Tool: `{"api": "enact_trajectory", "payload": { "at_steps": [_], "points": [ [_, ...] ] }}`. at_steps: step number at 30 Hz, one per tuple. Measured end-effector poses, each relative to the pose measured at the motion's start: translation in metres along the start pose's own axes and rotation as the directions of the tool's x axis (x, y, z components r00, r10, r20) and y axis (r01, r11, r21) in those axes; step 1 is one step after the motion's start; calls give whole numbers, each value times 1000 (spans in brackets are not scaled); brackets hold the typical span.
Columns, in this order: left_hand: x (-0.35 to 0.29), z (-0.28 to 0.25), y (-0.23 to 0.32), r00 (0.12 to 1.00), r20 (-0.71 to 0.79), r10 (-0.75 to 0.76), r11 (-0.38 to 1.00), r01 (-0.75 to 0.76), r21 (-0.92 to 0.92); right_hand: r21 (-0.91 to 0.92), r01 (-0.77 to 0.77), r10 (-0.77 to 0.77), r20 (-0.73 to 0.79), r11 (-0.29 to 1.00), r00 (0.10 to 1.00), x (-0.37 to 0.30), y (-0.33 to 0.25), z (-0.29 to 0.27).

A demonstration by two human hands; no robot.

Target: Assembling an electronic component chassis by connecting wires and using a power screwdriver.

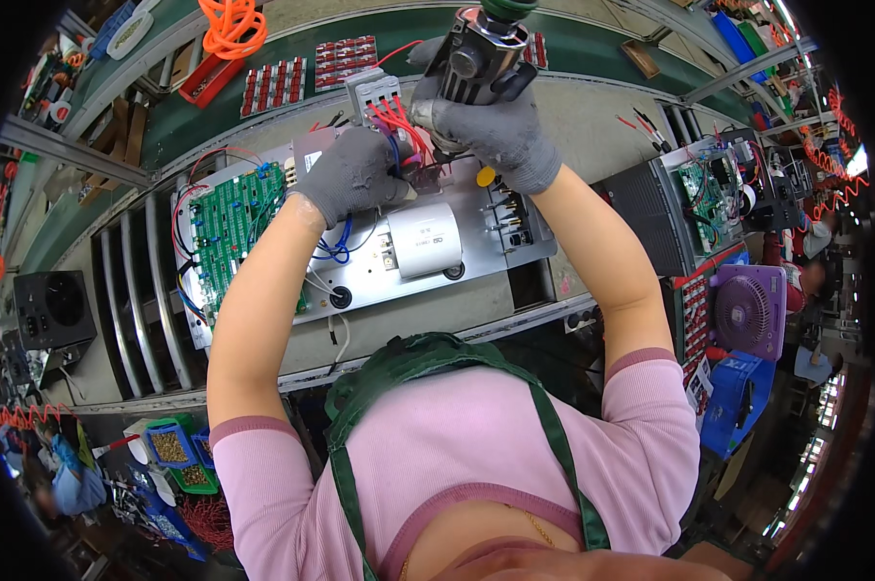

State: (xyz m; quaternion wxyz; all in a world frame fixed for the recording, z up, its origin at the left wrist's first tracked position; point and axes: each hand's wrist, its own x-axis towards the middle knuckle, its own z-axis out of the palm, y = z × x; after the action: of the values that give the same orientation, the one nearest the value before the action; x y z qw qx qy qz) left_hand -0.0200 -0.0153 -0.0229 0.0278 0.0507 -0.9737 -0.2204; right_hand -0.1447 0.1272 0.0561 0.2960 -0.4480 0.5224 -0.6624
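Observation:
In a grey glove, my right hand [500,140] is wrapped round a silver and black power screwdriver [476,63] with a green top, held upright over the far edge of a metal chassis [360,290]. My left hand [352,176], also gloved, has its fingers curled in by red wires [397,121] and a blue wire; what they pinch is hidden. The red wires run from a light grey terminal block or breaker [372,89]. On the chassis, a white cylindrical capacitor [425,240] lies nearer me, and a green circuit board [234,218] sits left of my left hand.
Metal rollers [142,290] lie left of the chassis. Another unit with a black heat sink [646,218] stands at right, near a purple fan [750,312]. Beyond are red component blocks [275,85], an orange coiled hose [232,27] and a red tray [210,80]. Parts bins [171,445] sit lower left.

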Motion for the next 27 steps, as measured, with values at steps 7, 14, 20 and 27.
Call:
{"api": "enact_trajectory", "payload": {
  "at_steps": [7,14,20,27],
  "points": [
    [1,2,-1,999,-24,49,999,-49,3,-151,48,-47,8,987,999,2,3,-1],
    [-4,-7,15,995,63,-79,996,76,48,-32,-49,57,373,998,926,7,-4,-19],
    [-1,-20,31,971,215,-104,980,64,187,-137,101,-64,251,985,966,3,6,-14],
    [-3,12,4,998,-22,64,984,-59,167,14,-27,22,294,1000,956,-1,9,-5]
  ]
}}
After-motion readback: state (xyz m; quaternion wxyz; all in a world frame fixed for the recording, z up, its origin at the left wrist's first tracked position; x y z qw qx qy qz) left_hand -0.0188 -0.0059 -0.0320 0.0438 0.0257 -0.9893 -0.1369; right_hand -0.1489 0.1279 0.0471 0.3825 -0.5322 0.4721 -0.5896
